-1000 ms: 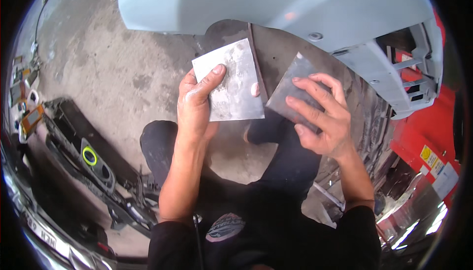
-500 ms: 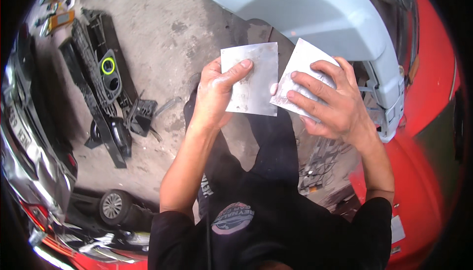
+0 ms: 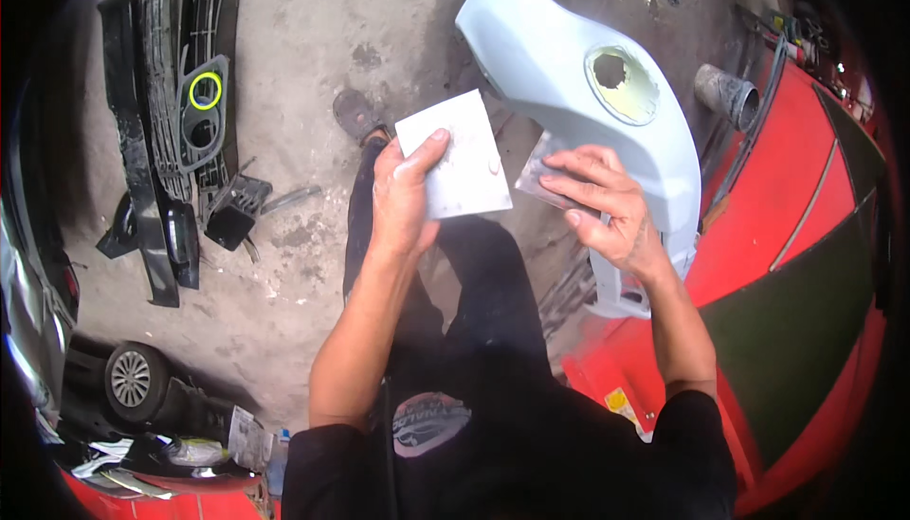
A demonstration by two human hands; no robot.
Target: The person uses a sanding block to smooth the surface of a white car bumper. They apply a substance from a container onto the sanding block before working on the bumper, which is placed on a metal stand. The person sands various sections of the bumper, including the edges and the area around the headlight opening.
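Note:
My left hand (image 3: pixel 403 188) grips a thin, square, pale metal sheet (image 3: pixel 460 179), its thumb lying across the top face. A small pale blob (image 3: pixel 494 165) sits near that sheet's right edge. To the right, my right hand (image 3: pixel 611 202) is closed on a second thin grey sheet (image 3: pixel 536 171), with smears on its surface and its far part under the fingers. A narrow gap separates the two sheets. Beyond my right hand lies a light blue-grey car bumper (image 3: pixel 550 55), with a round recess (image 3: pixel 643 103) coated yellow-green around a dark, ragged hole.
Black grille and trim pieces (image 3: pixel 123 103) lie on the concrete floor (image 3: pixel 294 55) to the left, including a bezel with a yellow-green ring (image 3: pixel 206 91). A wheel (image 3: pixel 136 381) is at lower left. Red car panels (image 3: pixel 758 207) and a metal cylinder (image 3: pixel 725 95) stand right.
The sheets have drawn apart and tilted; the left one now looks whiter, the right one darker. My right hand has moved left and down. The view has shifted, showing more of the bumper.

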